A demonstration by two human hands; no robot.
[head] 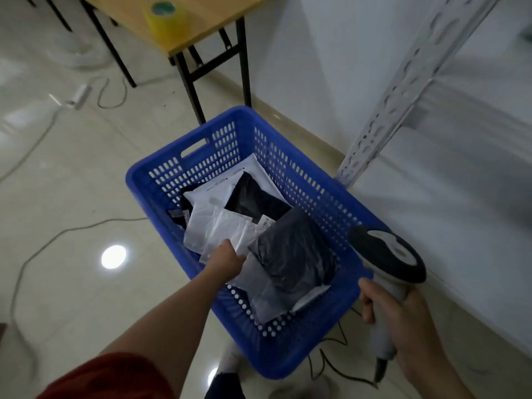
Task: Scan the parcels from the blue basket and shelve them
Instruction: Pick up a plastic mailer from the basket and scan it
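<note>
Going for white parcel (pixel 221 228), lying flat mid blue basket (pixel 138 180), long axis running away from the body toward the far-left corner. Touching black parcel (pixel 253 197) behind it and dark grey parcel (pixel 290 254) on its right.

Pinching its near edge with left hand (pixel 226 259), fingers curling down over the film, forearm lying across the near rim.

Holding scanner (pixel 388 254) in right hand (pixel 403 321), fingers wrapping the handle, head hanging above the basket's right rim, well apart from the white parcel.

Judging next move: lifting the parcel up and right toward the scanner, turning the label to it. Not seeing a label on it from here.

Noting shelf upright (pixel 403 90) standing just right of the basket on the floor.
</note>
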